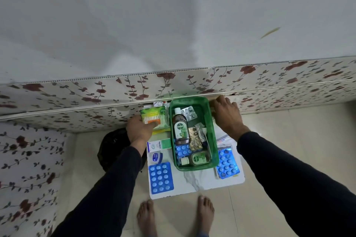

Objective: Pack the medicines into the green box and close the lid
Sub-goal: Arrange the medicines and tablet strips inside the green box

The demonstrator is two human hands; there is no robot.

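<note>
The green box (pixel 211 125) stands open on a small white bench (pixel 192 183) pushed up against a flower-patterned wall panel (pixel 77 92). Inside it a brown Dettol bottle (pixel 180 126) lies lengthwise, with a silver blister strip (pixel 189 112) near the far end, a gold blister strip (pixel 195 139) beside the bottle, a blue blister strip (pixel 183 150) partly buried under them, and a smaller Dettol bottle (pixel 196 158) lying across the near end. Some crumpled foil packets between the gold strip and the right wall are too tangled to identify.

The left hand (pixel 139 131) is closed around a green packet of cotton buds (pixel 154 117), fingers curled over its near edge; the packet sits just left of the box, and whether it is lifted or resting is unclear. More packets behind it, against the wall, are mostly hidden. The right hand (pixel 227 113) lies palm down, fingers loosely spread, at the box's far right corner; its fingertips reach the wall panel, and what is under the palm is hidden.

Left of the box lie a white and green carton (pixel 159 145), a small blue jar (pixel 157 157) and a large blue blister pack (pixel 160 178). Right of it another blue blister pack (pixel 227 163) lies on top of papers that are partly covered by the right sleeve. A dark bag (pixel 113 146) sits on the floor behind the left forearm. Bare feet show at the bottom edge.
</note>
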